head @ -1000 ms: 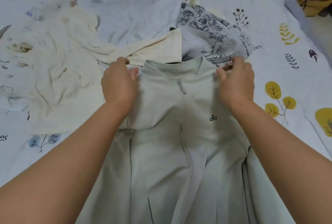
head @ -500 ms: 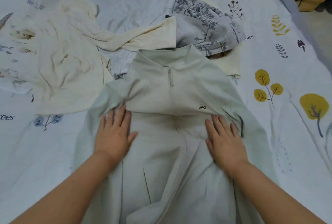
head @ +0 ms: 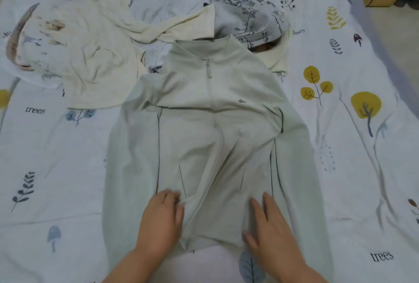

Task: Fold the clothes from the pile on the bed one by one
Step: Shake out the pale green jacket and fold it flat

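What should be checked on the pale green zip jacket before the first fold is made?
1. Jacket lies front up, collar away from the person: ok.
2. Zip closed to the collar: ok at the top; near the hem the front bunches in a ridge, so cannot tell.
3. Front panel smooth: not ok, creases run along the zip above the hands.
4. Left hand and right hand lie flat on the hem area, fingers straight, gripping nothing: ok.
5. Sleeves laid straight down both sides: ok as far as the frame shows; cuffs are out of view.
6. Clear of the pile: not ok, the collar touches the cream garment and floral garment.
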Demonstrator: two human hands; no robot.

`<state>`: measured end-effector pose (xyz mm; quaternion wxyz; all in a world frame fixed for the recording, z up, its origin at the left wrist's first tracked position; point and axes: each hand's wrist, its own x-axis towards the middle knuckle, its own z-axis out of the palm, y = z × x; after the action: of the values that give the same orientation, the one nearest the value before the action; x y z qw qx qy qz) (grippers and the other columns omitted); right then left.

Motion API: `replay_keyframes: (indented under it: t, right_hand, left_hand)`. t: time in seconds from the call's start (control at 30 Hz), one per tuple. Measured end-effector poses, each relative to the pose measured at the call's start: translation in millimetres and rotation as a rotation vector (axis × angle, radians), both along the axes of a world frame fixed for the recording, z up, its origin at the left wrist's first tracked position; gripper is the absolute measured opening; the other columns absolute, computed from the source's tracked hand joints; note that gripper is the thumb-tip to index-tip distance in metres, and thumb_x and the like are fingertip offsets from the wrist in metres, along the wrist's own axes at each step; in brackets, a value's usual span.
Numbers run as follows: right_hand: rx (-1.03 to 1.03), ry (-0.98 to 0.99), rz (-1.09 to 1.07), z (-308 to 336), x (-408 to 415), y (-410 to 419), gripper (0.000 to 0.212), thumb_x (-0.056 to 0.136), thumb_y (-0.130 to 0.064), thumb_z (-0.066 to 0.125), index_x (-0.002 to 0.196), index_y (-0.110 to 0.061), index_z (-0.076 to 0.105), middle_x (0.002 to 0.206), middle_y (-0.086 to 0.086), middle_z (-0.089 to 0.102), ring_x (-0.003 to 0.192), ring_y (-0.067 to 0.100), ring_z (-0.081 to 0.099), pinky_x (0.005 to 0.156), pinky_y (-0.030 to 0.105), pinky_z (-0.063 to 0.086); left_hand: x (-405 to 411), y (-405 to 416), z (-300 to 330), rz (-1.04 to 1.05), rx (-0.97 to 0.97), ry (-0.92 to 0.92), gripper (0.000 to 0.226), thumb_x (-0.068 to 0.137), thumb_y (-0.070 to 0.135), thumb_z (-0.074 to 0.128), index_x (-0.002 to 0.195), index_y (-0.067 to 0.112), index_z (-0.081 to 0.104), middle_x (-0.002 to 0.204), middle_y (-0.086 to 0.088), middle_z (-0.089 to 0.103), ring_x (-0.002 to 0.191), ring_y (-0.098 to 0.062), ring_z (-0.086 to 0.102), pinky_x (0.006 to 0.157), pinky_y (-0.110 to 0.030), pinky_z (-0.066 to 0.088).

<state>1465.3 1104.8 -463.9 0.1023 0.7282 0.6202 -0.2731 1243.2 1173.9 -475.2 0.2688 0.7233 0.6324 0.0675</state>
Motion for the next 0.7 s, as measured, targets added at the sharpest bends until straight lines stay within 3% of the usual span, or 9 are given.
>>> replay_keyframes:
  t: [0.03,0.1,0.17,0.23,0.3,0.37,0.43,0.53,0.7]
  right_hand:
    - [-0.021,-0.049,0.03,2.2,-0.9,-8.1,0.103,0.072,-0.058,0.067,0.145,0.0,0.023,0.149,0.034,0.013,0.139,0.043,0.022,0.111,0.038,0.026]
    - [0.0,-0.065,0.096,3.1,-2.5,-25.0,0.115,0.024,-0.062,0.083,0.116,0.005,0.062,0.12,0.037,0.054,0.107,0.047,0.058,0.081,0.042,0.054]
    - [0.001,-0.086,0.098,-1.1,-0.9,-36.3,0.108,0.007,-0.051,0.087,0.101,0.001,0.071,0.106,0.031,0.065,0.093,0.041,0.066,0.065,0.041,0.057]
    - [0.039,-0.13,0.116,-3.5,5.0,-41.6,0.093,0.011,-0.031,0.095,0.096,0.001,0.073,0.102,0.029,0.066,0.088,0.04,0.068,0.06,0.043,0.057]
    - [0.116,-0.182,0.134,-6.2,14.6,-45.0,0.079,0.017,-0.015,0.096,0.091,0.002,0.074,0.096,0.028,0.068,0.082,0.039,0.069,0.058,0.043,0.057]
    - [0.169,-0.196,0.154,-5.2,25.1,-48.2,0.069,0.018,-0.007,0.095,0.084,0.0,0.075,0.086,0.025,0.07,0.072,0.037,0.07,0.055,0.041,0.057]
    - [0.225,-0.186,0.17,-0.4,36.9,-50.4,0.06,0.018,-0.003,0.093,0.076,-0.004,0.074,0.072,0.017,0.07,0.057,0.032,0.068,0.047,0.033,0.055]
    - [0.301,-0.204,0.168,14.3,61.8,-49.7,0.05,0.022,-0.003,0.09,0.068,-0.008,0.07,0.058,0.009,0.063,0.044,0.027,0.059,0.039,0.024,0.045]
    - [0.325,-0.275,0.044,30.3,105.3,-50.7,0.032,0.045,-0.001,0.077,0.076,-0.004,0.069,0.064,0.012,0.062,0.056,0.036,0.06,0.055,0.042,0.05]
  left_hand:
    - [-2.9,-9.0,0.5,0.033,-0.02,-0.009,0.026,0.091,0.021,0.05,0.106,0.007,0.066,0.104,-0.006,0.064,0.099,-0.027,0.058,0.087,-0.031,0.042]
    - [-7.7,-26.3,3.5,0.044,-0.09,-0.089,0.041,0.088,0.033,0.036,0.113,0.012,0.062,0.108,0.0,0.063,0.105,-0.022,0.056,0.09,-0.027,0.039]
    - [-12.9,-44.5,-0.2,-0.018,-0.137,-0.154,0.047,0.089,0.044,0.039,0.127,0.02,0.052,0.124,0.009,0.055,0.124,-0.014,0.046,0.101,-0.024,0.033]
    - [-18.9,-59.2,-4.3,-0.06,-0.175,-0.109,0.067,0.084,0.044,0.061,0.14,0.021,0.034,0.14,0.014,0.035,0.139,-0.009,0.023,0.113,-0.023,0.02]
    - [-26.6,-67.4,-14.1,-0.068,-0.14,-0.005,0.086,0.069,0.028,0.081,0.139,0.006,0.037,0.142,-0.002,0.038,0.137,-0.024,0.032,0.112,-0.022,0.016]
    - [-31.8,-68.9,-17.2,-0.044,-0.055,0.1,0.065,0.062,0.018,0.084,0.118,-0.005,0.059,0.13,-0.022,0.053,0.116,-0.042,0.054,0.106,-0.033,0.033]
    - [-33.8,-66.9,-11.8,-0.044,0.043,0.204,0.031,0.076,0.025,0.061,0.091,-0.001,0.069,0.117,-0.029,0.06,0.097,-0.045,0.063,0.083,-0.047,0.051]
    - [-45.5,-67.4,-14.8,-0.087,0.055,0.28,0.04,0.08,0.026,0.037,0.075,0.001,0.068,0.105,-0.03,0.063,0.082,-0.044,0.066,0.068,-0.051,0.055]
    - [-82.4,-55.3,-4.3,0.086,0.049,0.318,0.008,0.074,-0.003,0.073,0.079,-0.004,0.068,0.093,-0.03,0.064,0.073,-0.044,0.065,0.067,-0.05,0.055]
